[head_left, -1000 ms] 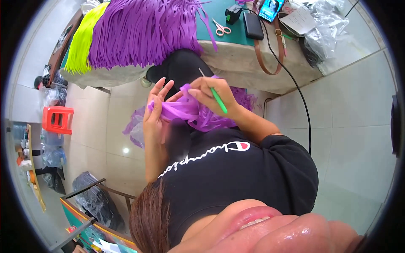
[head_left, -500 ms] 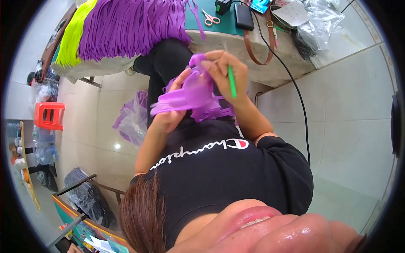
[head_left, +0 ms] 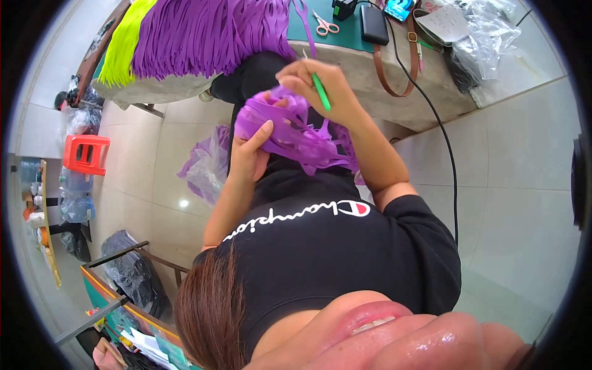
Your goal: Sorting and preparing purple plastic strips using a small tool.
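Over my lap, my left hand (head_left: 251,151) grips a purple piece of soft, thin sheet material (head_left: 287,126) with strips and cut-out gaps. Its thumb presses on top while some fingers show through the gaps. Part of the piece hangs toward my right forearm. Just beyond it, my right hand (head_left: 324,86) is closed around a slim green-handled tool (head_left: 320,92). A thin pale tip sticks out past the fingers; its exact kind is unclear. The right fingertips are slightly blurred and appear apart from the purple piece.
Purple strips (head_left: 209,40) and yellow-green strips (head_left: 126,46) drape over the table edge (head_left: 345,61). Scissors (head_left: 325,23), a black power bank (head_left: 374,26) and a brown strap (head_left: 394,92) lie on the right. A black cable (head_left: 435,126) runs down. A red stool (head_left: 86,154) stands left.
My right hand has lifted off the purple piece and moved slightly away, the green tool still in it. The left hand has turned the piece and now holds it more bunched.
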The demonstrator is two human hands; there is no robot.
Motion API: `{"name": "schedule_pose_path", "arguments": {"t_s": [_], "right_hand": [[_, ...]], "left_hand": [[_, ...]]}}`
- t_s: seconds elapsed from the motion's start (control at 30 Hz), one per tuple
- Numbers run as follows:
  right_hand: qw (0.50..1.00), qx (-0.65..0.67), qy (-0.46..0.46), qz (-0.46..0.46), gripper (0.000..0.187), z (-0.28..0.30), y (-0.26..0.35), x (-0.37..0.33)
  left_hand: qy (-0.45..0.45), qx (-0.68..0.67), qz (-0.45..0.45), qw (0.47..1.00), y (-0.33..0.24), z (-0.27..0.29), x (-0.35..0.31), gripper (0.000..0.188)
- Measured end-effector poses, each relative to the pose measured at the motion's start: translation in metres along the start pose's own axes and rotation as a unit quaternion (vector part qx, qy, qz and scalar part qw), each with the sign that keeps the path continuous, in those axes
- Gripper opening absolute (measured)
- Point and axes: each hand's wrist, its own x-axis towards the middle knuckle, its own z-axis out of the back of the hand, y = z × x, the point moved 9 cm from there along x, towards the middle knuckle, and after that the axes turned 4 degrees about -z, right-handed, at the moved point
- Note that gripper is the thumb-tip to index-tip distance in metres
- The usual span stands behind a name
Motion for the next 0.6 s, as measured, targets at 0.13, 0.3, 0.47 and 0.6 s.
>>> {"name": "schedule_pose_path", "arguments": {"t_s": [0.13, 0.3, 0.47, 0.6], "right_hand": [[0.994, -0.089, 0.045, 0.039, 0.037, -0.025, -0.013, -0.042], [0.987, -0.119, -0.105, 0.017, 0.048, 0.003, -0.023, -0.059], [0.991, -0.130, 0.023, -0.027, 0.038, -0.023, -0.037, -0.065], [0.986, -0.163, 0.014, -0.038, 0.040, -0.016, -0.060, -0.073]], "left_hand": [[-0.027, 0.202, -0.142, 0.969, -0.024, -0.004, -0.008, 0.081], [-0.023, 0.306, -0.243, 0.920, -0.051, -0.017, -0.014, 0.081], [-0.080, 0.239, -0.206, 0.945, -0.053, -0.001, -0.005, 0.063], [-0.080, 0.283, -0.127, 0.947, -0.056, 0.016, -0.004, 0.063]]}}
